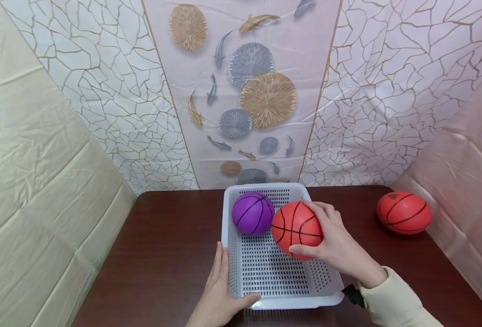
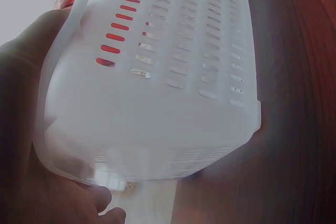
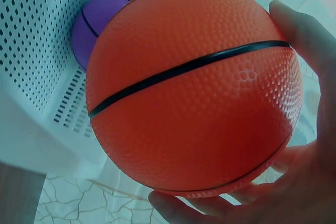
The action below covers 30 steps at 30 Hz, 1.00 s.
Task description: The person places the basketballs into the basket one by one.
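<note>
Head view bright, evenly lit; greenish cast at left, pinkish at right; faint shadow in basket [image 1: 283,303]. Left-wrist view hazy, upper-left corner washed out, left fingers [image 2: 98,199] dark. Right-wrist view cyan-tinted; glints on right side of red ball [image 3: 194,98].

White perforated plastic basket [image 1: 273,277]: near floor open; purple black-lined ball [image 1: 253,213] bars far-left corner; red black-lined ball [image 1: 295,229] blocks right side; left hand [image 1: 221,288] bars near-left rim.

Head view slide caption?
Right hand holds a red ball over a basket containing a purple ball; left hand on the rim.
</note>
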Motion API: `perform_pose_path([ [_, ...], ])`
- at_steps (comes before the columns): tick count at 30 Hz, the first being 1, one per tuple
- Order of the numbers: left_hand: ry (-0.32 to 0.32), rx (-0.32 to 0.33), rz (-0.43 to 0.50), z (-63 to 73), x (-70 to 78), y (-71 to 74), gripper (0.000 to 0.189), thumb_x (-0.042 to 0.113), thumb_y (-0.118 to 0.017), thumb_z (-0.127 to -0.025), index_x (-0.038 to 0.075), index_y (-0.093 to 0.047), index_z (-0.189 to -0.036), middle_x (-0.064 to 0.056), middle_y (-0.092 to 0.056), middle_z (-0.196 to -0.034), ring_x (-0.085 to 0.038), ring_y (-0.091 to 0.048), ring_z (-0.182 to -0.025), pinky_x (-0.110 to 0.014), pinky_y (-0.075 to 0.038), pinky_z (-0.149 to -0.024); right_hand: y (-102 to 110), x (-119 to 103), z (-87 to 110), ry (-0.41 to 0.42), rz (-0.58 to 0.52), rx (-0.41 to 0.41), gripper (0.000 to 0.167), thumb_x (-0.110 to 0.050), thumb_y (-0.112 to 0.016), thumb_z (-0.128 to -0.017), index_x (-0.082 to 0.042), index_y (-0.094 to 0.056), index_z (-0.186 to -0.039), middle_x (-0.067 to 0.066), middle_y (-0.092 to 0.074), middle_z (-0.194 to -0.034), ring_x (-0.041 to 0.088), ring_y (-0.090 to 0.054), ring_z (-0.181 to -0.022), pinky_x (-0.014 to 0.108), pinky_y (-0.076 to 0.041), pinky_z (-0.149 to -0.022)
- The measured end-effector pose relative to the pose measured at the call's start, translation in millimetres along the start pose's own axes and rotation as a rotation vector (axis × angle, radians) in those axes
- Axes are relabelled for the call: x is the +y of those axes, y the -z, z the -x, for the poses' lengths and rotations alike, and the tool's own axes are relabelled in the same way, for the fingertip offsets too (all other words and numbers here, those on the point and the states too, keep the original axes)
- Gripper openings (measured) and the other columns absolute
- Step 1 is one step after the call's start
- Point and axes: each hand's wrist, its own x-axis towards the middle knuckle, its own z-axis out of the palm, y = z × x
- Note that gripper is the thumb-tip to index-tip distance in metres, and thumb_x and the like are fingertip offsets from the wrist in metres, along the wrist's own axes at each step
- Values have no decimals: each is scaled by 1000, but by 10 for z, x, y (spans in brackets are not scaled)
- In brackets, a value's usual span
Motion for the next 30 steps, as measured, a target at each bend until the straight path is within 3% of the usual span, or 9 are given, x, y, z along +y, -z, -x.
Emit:
perform_pose_path([
  [9,-10,8,15,-7,-18,-12,130,76,-69,-67,12,0,-157,4,15,-161,-45,-10,-143,-66,-25,-105,-193,-62,-18,24,9,-54,103,-62,-83,-62,-25,-37,-146,11,-34,-141,33,-38,-120,51,-55,-75],
  [16,-2,1,17,-10,-13,-7,130,77,-68,-67,14,0,-157,5,16,-161,-44,-10,-144,-67,-26,-105,-374,-118,16,56,15,-113,101,-58,-85,-62,-22,-41,-145,10,-35,-141,32,-43,-120,48,-53,-81],
  [20,-7,0,12,-18,-18,-8,129,77,-67,-67,14,1,-157,5,16,-161,-44,-10,-144,-67,-25,-105,-417,-159,17,93,41,-111,101,-57,-86,-61,-19,-43,-144,8,-39,-139,29,-39,-123,49,-51,-83],
  [30,-27,13,12,-7,-33,-16,128,75,-69,-68,12,-1,-157,3,15,-162,-44,-11,-144,-67,-27,-104,-469,-237,-23,81,67,-162,102,-57,-84,-63,-18,-40,-147,8,-36,-143,28,-37,-125,50,-50,-85],
])
